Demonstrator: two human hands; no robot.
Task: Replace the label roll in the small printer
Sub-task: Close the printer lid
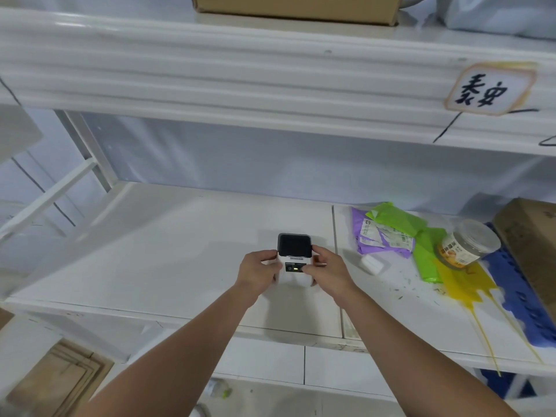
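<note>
A small white printer (294, 267) with a dark grey lid on top stands on the white shelf (168, 260), near its middle. A small green light glows on its front panel. My left hand (258, 273) grips the printer's left side. My right hand (326, 270) grips its right side, with the thumb on the front panel beside the light. A small white label roll (372, 264) lies on the shelf just right of my right hand. I cannot tell whether the lid is latched.
At the right of the shelf lie purple, green and yellow mailer bags (400, 233), a clear plastic jar (467, 244), a blue plastic sheet (523, 299) and a cardboard box (532, 236). Another shelf beam (210, 73) runs close overhead with a box on top.
</note>
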